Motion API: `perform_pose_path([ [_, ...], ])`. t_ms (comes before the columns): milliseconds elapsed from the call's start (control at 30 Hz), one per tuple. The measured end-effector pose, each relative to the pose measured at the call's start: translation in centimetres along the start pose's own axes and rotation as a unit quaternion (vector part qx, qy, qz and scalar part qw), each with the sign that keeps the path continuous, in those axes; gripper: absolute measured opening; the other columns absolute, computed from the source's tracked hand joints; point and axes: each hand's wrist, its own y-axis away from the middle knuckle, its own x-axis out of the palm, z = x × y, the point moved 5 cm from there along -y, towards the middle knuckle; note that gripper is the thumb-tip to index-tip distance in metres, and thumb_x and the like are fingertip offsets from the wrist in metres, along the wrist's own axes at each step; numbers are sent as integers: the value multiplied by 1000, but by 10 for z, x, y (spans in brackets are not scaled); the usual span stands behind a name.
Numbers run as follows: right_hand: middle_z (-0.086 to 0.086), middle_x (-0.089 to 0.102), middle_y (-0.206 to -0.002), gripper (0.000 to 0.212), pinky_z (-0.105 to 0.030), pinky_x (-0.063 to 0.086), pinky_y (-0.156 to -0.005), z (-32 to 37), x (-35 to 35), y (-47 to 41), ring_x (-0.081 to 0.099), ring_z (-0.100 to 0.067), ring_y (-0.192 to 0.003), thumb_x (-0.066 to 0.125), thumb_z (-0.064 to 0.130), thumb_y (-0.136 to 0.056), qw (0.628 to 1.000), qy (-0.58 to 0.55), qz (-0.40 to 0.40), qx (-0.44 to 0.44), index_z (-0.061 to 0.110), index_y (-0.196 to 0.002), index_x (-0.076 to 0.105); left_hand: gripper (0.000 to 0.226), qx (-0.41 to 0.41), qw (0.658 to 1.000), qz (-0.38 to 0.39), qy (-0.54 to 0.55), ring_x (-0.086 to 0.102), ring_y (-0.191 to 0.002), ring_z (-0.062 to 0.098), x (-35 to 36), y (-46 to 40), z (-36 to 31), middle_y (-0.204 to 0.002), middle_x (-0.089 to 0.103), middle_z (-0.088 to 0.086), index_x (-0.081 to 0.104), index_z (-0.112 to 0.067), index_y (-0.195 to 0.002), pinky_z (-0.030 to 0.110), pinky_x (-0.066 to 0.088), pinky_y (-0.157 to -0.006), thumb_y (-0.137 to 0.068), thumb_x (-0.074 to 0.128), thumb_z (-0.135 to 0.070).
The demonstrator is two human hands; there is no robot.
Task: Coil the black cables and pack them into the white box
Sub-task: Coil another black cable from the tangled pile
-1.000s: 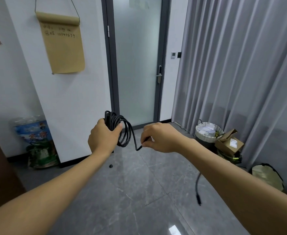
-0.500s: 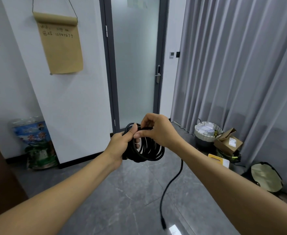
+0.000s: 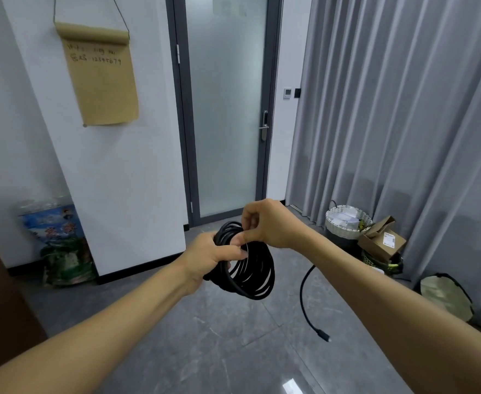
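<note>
**Item: black cable, coil nearly wound, not yet packed**

Status: Most of the black cable (image 3: 248, 268) is gathered into a round hank of many loops, held in the air in the middle of the room. A short loose tail (image 3: 307, 302) hangs to the right of it, ending in a small plug just above the floor (image 3: 233, 351). By my judgement, one or two turns remain, then packing. No white box is in view.

Hands: left hand (image 3: 211, 257) wrapped around the near-left side of the coil, thumb laid across the strands. Right hand (image 3: 265, 226) curled at the top of the coil, fingertips pinching a strand.

Material: smooth, matte rubbery jacket, thin round section, springy; loops sit unevenly, slightly fanned.

Surroundings: polished grey stone-look tile; frosted glass door (image 3: 225, 109) far; pleated grey curtain (image 3: 404, 109) right.
</note>
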Motion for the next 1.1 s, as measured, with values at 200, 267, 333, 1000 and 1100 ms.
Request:
perform_pose_path([
  [200,10,45,-110,69,-31,46,-88,-23,11,10,51,-12,-99,79,45,-67,991,116,67,3,28,-125,47,25,-13,998,-51,19,37,-39,10,-14,2,8,-44,39,-2,42,-12,-60,21,29,-45,-60,66,-5],
  [267,8,49,-115,66,-38,46,-92,-27,17,13,54,-16,-102,74,38,-73,993,93,76,6,29,-130,43,23,-11,999,-31,34,35,-39,10,-13,4,6,-43,36,-2,40,-13,-56,23,26,-47,-52,61,-8],
  [333,2,59,-108,50,-42,50,-87,-23,22,16,59,-21,-94,66,26,-79,994,42,102,-5,25,-124,46,23,-20,997,6,69,32,-38,9,-10,7,4,-42,33,-3,38,-13,-59,20,27,-42,-50,58,-5],
  [1000,-16,64,-95,8,-44,52,-77,-37,42,23,63,-31,-87,47,11,-91,994,11,50,96,11,-99,45,20,-110,991,-68,15,58,-90,14,-7,0,33,-92,66,-1,65,-19,-87,28,42,-88,-82,67,-39],
  [1100,-16,64,-95,7,-43,51,-76,-37,44,22,63,-31,-87,46,11,-91,994,-9,29,102,12,-98,45,32,-100,991,-86,24,56,-104,13,-3,1,28,-106,63,0,64,-26,-92,33,40,-101,-75,68,-52],
])
